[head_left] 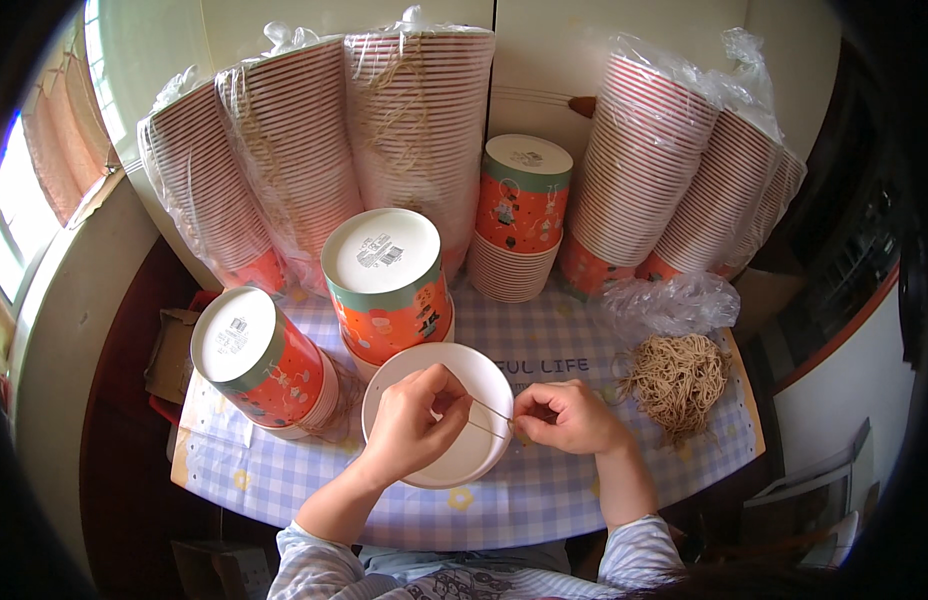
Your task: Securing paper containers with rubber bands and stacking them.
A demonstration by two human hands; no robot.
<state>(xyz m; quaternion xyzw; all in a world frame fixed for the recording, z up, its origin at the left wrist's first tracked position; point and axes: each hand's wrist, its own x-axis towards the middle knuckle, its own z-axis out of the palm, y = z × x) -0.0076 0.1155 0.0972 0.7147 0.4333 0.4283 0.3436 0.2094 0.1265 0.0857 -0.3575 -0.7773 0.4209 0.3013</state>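
Observation:
Between my hands a thin brown cord (492,411) is drawn out, its strands crossing above an open white paper bucket (471,470). My left hand (416,422) pinches one end over the bucket's middle. With closed fingertips, my right hand (567,418) grips the other end beside the bucket's right rim. Whether the cord is knotted at the right fingertips is too small to tell. Upside-down orange and green paper buckets stand in a stack (384,315) just behind the open one. Another such stack (274,370) leans at the left, with loose cords (342,400) beside it.
A tangled heap of brown cords (677,383) lies at the table's right, below a crumpled clear plastic bag (674,303). Tall plastic-wrapped bucket stacks (424,130) line the back, with more (644,150) at the right. Between them stands a shorter unwrapped stack (524,205). A checked cloth (324,490) covers the table.

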